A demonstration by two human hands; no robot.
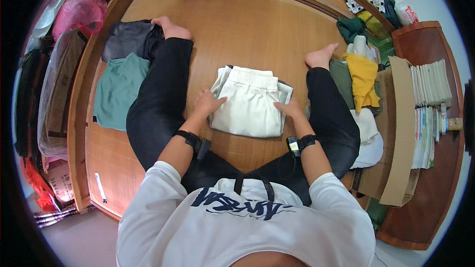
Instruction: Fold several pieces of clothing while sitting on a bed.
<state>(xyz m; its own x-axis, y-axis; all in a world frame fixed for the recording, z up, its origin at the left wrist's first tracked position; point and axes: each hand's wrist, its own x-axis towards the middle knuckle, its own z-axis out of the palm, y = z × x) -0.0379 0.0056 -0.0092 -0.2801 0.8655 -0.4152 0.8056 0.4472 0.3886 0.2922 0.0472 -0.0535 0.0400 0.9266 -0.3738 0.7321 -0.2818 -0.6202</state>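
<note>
Folded white trousers with a gathered elastic waistband (252,107) lie on the wooden platform between my outstretched legs, the waistband side farthest from me. Grey and dark fabric (285,92) shows beneath or behind them at the right edge. My left hand (208,101) is at their left side, its thumb on the cloth and its other fingers partly curled beside it. At the right side my right hand (289,106) touches the edge with its thumb over the white cloth; its other fingers are partly hidden. Whether either hand grips the fabric is unclear.
Folded green cloth (120,91) and dark denim (128,40) lie beyond my left leg. To the right of my right leg are a yellow garment (362,79), white cloths (365,129) and an open cardboard box (399,137). A wooden rail (78,118) edges the platform at left.
</note>
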